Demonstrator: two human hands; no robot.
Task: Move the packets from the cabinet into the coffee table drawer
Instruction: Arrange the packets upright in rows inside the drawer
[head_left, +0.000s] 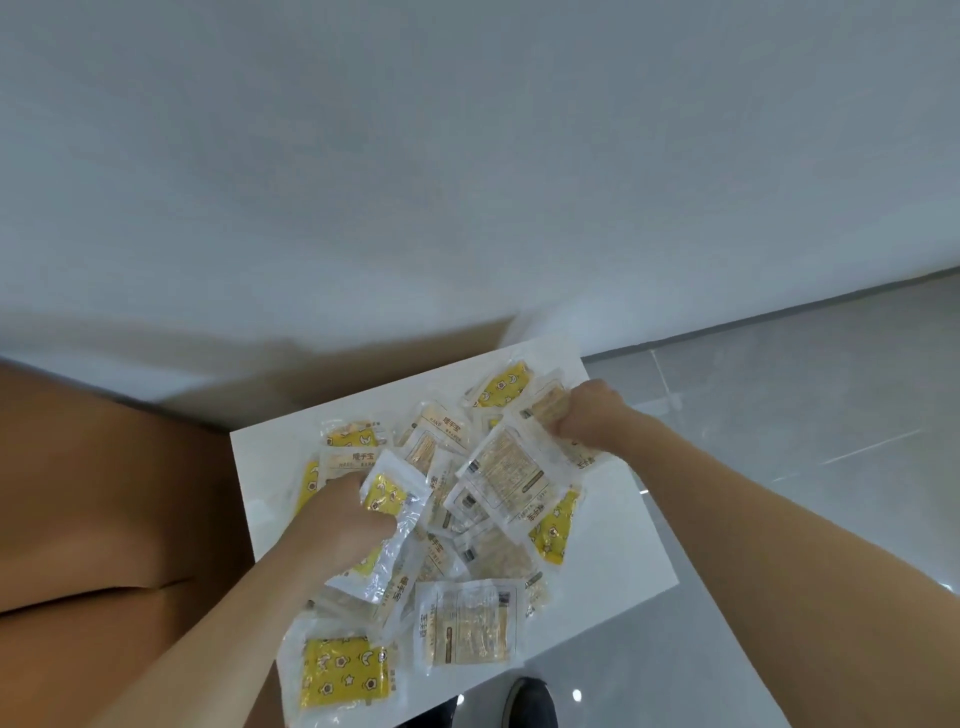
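Observation:
Several clear plastic packets with yellow or beige printed fronts (470, 636) lie in a loose pile on a white flat surface (618, 561). My left hand (337, 519) is closed on a few packets at the pile's left side, one with a yellow front (387, 499) sticking out of the grip. My right hand (589, 415) is closed on packets at the pile's far right corner, with a beige one (511, 465) hanging below it. A yellow packet (345, 673) lies nearest me at the lower left.
A brown wooden top (104, 493) adjoins the white surface on the left. A white wall (467, 156) fills the upper view. Grey glossy floor tiles (805, 389) lie to the right. A dark shoe tip (530, 699) shows below the white surface.

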